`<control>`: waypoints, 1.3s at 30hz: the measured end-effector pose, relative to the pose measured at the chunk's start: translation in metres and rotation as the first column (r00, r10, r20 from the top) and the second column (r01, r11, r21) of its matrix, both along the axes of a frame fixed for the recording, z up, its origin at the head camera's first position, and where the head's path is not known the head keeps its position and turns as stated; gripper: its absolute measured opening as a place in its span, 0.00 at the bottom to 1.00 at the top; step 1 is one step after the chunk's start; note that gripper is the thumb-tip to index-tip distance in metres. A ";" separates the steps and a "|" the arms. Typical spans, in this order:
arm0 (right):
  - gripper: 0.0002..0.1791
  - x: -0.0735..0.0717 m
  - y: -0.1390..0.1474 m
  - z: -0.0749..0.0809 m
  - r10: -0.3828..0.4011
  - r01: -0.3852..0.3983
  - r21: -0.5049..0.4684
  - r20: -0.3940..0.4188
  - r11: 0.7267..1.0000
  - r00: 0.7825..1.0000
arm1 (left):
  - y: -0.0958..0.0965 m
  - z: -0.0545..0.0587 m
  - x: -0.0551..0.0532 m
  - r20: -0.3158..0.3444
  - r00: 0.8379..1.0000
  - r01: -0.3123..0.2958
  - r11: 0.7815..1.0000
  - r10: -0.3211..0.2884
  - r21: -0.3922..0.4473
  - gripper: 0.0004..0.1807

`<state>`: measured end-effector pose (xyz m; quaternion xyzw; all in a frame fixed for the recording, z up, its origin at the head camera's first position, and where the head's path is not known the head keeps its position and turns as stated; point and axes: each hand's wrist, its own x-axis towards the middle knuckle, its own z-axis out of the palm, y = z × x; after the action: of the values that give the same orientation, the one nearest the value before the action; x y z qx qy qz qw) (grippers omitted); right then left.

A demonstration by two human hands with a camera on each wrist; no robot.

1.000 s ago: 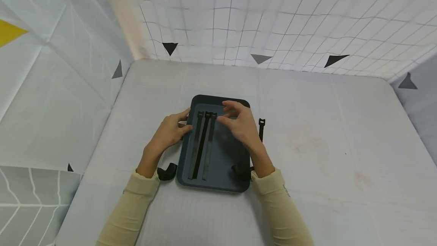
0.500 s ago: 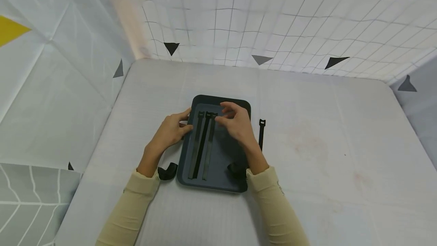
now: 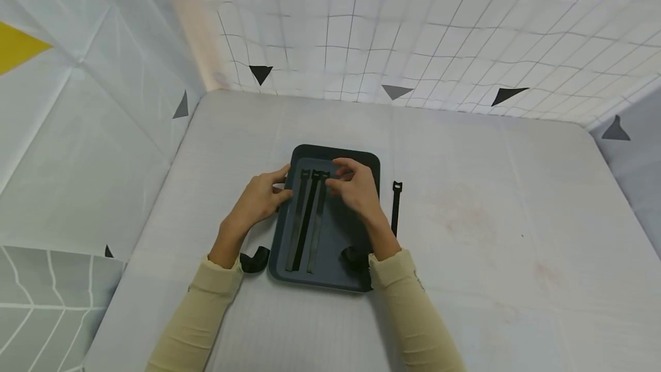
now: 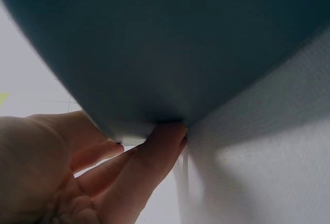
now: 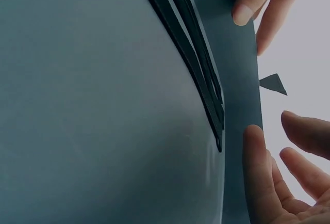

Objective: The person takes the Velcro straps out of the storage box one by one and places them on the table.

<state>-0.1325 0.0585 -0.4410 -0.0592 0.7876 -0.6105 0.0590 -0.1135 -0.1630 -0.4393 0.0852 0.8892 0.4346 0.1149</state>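
Observation:
A dark blue-grey rectangular tray (image 3: 335, 277) lies before me. Three black cable straps (image 3: 304, 223) with slotted heads lie lengthwise in its left half. My left hand (image 3: 255, 197) grips the tray's left rim, thumb (image 5: 243, 15) on the inner side and fingers outside; in the left wrist view, fingertips (image 4: 170, 129) are at the tray's outer wall. Over the tray's upper right part, my right hand (image 3: 357, 188) has its fingers loosely bent, thumb and fingertips apart with nothing between them. The thumb overlaps the rightmost strap's head in the head view.
Another black strap (image 3: 396, 205) lies on the white table (image 3: 490, 188) right of the tray, its lower end hidden by my right forearm. Black wrist-worn pieces (image 3: 255, 260) show at both wrists. Sheets printed with grids and triangles rise behind and at the sides.
My right hand and forearm have shifted slightly left, uncovering more of the strap on the table. The left hand keeps its grip, and the straps in the tray lie as before.

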 end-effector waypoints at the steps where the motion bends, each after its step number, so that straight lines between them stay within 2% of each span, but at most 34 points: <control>1: 0.27 0.000 0.000 -0.001 -0.001 0.001 -0.002 0.001 1.000 1.000 | 0.000 0.000 0.000 0.000 1.000 0.001 1.000 -0.001 -0.001 0.36; 12: 0.29 -0.004 -0.003 -0.003 -0.027 0.025 0.037 0.049 0.999 0.998 | 0.000 -0.002 0.000 -0.014 1.000 -0.004 1.000 0.004 -0.006 0.36; 18: 0.30 -0.006 -0.005 -0.010 -0.031 0.024 0.094 0.076 0.995 0.997 | 0.000 -0.003 0.001 -0.013 1.000 -0.009 1.000 0.009 -0.015 0.36; 23: 0.31 -0.008 -0.005 -0.017 -0.017 0.005 0.168 0.067 0.986 0.998 | 0.001 -0.002 0.000 -0.011 1.000 -0.015 1.000 0.015 -0.020 0.36; 27: 0.31 -0.011 -0.006 -0.019 -0.009 -0.005 0.263 0.054 0.965 0.999 | 0.002 -0.001 -0.001 -0.007 1.000 -0.011 1.000 0.011 -0.012 0.36; 32: 0.33 -0.014 -0.009 -0.020 0.022 -0.030 0.384 0.026 0.923 0.999 | 0.002 -0.002 -0.001 -0.014 1.000 -0.003 1.000 0.003 -0.007 0.36; 39: 0.35 -0.018 -0.014 -0.020 0.048 -0.064 0.461 0.045 0.885 0.998 | 0.000 -0.001 0.000 -0.017 1.000 -0.002 1.000 0.002 -0.016 0.36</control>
<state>-0.1502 0.0445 -0.4612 -0.0564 0.9073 -0.4042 0.1015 -0.1139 -0.1630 -0.4407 0.0870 0.8937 0.4268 0.1073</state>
